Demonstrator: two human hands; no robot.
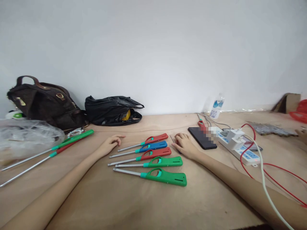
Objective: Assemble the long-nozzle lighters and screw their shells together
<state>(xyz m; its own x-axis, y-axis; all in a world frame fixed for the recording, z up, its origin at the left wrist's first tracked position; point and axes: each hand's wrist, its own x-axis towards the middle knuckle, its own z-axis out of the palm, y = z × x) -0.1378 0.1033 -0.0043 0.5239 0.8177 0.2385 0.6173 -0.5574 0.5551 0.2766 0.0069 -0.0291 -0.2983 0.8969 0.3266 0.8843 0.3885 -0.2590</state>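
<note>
Several long-necked gas lighters lie side by side on the brown-covered table: a red lighter (157, 138), a blue lighter (153, 146), another red lighter (157, 153), a green lighter (165, 162) and a nearer green lighter (169, 177). Their metal necks point left. My left hand (110, 144) rests left of the row with its index finger stretched out, holding nothing. To the right of the handles, my right hand (185, 146) lies on the table with bent fingers over a thin rod-like tool (172, 138). Most of that tool is hidden under the hand.
Two more lighters (72, 139) lie left beside a clear plastic bag (28, 137). Behind are a dark handbag (48, 105) and black plastic bag (110, 110). A phone (202, 138), power strip (247, 155), cables and water bottle (217, 107) stand right.
</note>
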